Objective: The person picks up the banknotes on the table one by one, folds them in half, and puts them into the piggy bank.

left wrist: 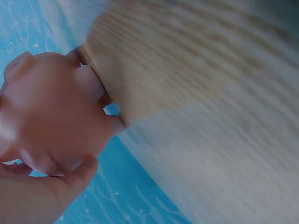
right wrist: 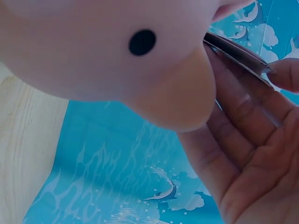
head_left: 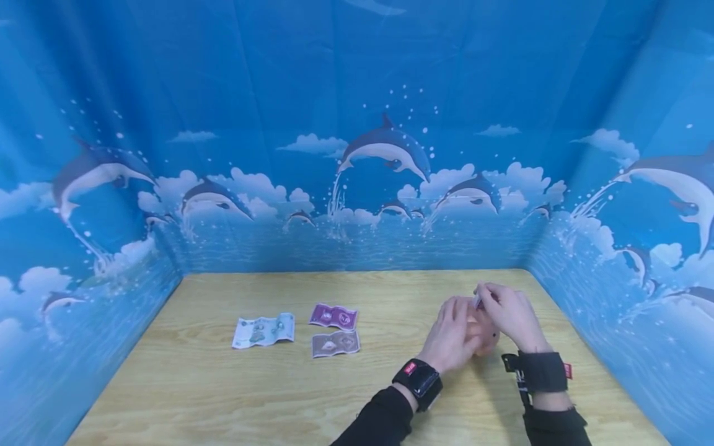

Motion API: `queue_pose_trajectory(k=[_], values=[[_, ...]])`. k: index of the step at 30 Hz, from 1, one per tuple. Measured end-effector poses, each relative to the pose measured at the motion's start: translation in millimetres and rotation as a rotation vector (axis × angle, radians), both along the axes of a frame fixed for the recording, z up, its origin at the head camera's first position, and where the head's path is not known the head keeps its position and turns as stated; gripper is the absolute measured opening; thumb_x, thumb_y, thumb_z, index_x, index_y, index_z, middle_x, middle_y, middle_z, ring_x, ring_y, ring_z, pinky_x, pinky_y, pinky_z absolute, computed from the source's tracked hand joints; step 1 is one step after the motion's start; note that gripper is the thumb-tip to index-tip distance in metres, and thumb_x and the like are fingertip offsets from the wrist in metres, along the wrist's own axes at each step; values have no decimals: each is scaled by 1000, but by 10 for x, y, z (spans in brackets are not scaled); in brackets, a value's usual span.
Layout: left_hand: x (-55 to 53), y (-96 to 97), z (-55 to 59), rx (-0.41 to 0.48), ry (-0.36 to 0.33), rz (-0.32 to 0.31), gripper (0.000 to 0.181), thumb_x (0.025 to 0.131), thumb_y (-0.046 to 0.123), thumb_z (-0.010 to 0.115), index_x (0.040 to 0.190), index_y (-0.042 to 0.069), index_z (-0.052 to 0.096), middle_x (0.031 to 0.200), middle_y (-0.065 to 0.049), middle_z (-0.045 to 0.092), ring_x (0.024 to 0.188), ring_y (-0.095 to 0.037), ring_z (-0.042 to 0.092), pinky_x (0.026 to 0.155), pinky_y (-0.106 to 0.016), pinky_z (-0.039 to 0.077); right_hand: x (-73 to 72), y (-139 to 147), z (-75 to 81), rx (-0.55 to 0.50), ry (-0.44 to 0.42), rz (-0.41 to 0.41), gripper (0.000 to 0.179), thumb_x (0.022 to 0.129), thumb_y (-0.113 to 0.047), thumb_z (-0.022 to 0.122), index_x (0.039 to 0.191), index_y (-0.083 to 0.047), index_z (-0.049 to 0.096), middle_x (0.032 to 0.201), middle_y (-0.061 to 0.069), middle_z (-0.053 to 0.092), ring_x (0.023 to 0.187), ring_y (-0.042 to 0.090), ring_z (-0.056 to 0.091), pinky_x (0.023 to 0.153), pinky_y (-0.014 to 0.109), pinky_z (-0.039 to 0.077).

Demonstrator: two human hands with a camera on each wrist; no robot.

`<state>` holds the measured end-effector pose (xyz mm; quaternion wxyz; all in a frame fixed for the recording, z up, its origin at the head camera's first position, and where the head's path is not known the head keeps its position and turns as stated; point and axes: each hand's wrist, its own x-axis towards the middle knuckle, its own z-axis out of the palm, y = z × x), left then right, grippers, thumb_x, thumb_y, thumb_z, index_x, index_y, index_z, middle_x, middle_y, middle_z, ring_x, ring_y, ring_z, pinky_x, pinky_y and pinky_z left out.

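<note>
Steadies the pig [left wrist: 49, 100] with the left hand [head_left: 446, 337] curled over its back and side, feet down toward the right of the tabletop [head_left: 251, 396]. Pinches a folded note [right wrist: 243, 58] narrowly between thumb and fingers of the right hand [head_left: 513, 316], up against the top of the pig. Could buckle the note or let its layers fan apart, if pushed at a slant or gripped too far back. Could also skid or tip the pig by pressing hard against a slack left hold. Cannot tell the fit of the note's far edge, hidden by the pig. Might snag the right strap [head_left: 541, 371] through its dangling end. Find well to the left a rippled green note [head_left: 262, 331], then a purple note [head_left: 333, 317] with a brown note [head_left: 336, 344] just on its near side. Must work around the left hand to bring the right one there. Also mind the curtain [head_left: 334, 62], close along the right edge.
</note>
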<state>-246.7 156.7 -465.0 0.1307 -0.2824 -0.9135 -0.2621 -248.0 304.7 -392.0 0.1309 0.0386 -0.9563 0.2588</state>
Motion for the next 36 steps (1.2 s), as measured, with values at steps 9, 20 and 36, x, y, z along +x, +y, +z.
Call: queue_pose_trajectory(k=[9,20,36], values=[[-50,-34,-24,80,-83,-32,73,88,39,68,146,14,32,146,-9,39,138,-19,40,115,-26,35,-1,20,-3,-14,1,43,42,104,-36,45,106,-6,74,98,14,74,80,24,65,72,43,52],[-18,-37,-40,100,-67,-43,72,93,46,62,148,12,30,146,-14,39,137,-23,40,115,-32,37,9,31,-34,-19,44,87,30,99,-25,58,112,-1,71,105,19,73,95,38,68,81,53,55],[-24,-29,-46,131,-129,-49,75,93,53,59,149,15,28,146,-13,38,138,-23,38,110,-33,43,-3,52,-61,-11,32,92,17,92,-19,67,103,-7,75,96,12,75,85,28,69,73,44,56]])
